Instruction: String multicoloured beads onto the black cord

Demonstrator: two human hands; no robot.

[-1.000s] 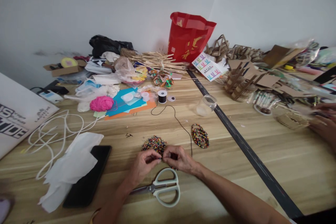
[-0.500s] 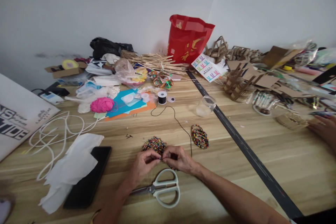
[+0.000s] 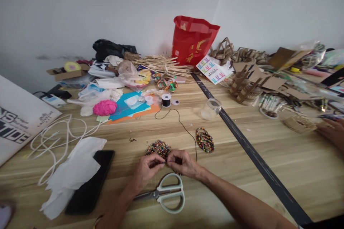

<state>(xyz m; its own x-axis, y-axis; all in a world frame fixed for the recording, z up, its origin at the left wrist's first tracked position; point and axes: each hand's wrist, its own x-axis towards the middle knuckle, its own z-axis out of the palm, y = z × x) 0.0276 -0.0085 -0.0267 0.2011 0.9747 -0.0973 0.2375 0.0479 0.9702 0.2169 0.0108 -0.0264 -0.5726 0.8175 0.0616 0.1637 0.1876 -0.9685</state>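
Note:
My left hand (image 3: 147, 170) is closed in a pinch, with a tiny dark bead at its fingertips. Just beside it, my right hand (image 3: 183, 164) pinches too, its fingertips a small gap from the left ones. A thin black cord (image 3: 185, 127) runs from a spool (image 3: 166, 100) down to my right hand, which covers its end. Behind the fingers lies a heap of multicoloured beads (image 3: 158, 148). A few beads show under the right hand. White-handled scissors (image 3: 171, 197) rest just below both hands. To the right lies a coiled beaded strand (image 3: 204, 140).
A black phone (image 3: 90, 186) lies partly under white tissue (image 3: 76, 166) at left, near a white cable (image 3: 66, 143). A clear jar (image 3: 211, 109) stands beyond the beaded strand. Another person's hand (image 3: 333, 128) is at the far right. Craft supplies and a red bag (image 3: 193, 41) line the back.
My fingertips have come slightly apart; they were touching before. The bead now shows at the left fingertips. The other things lie as before.

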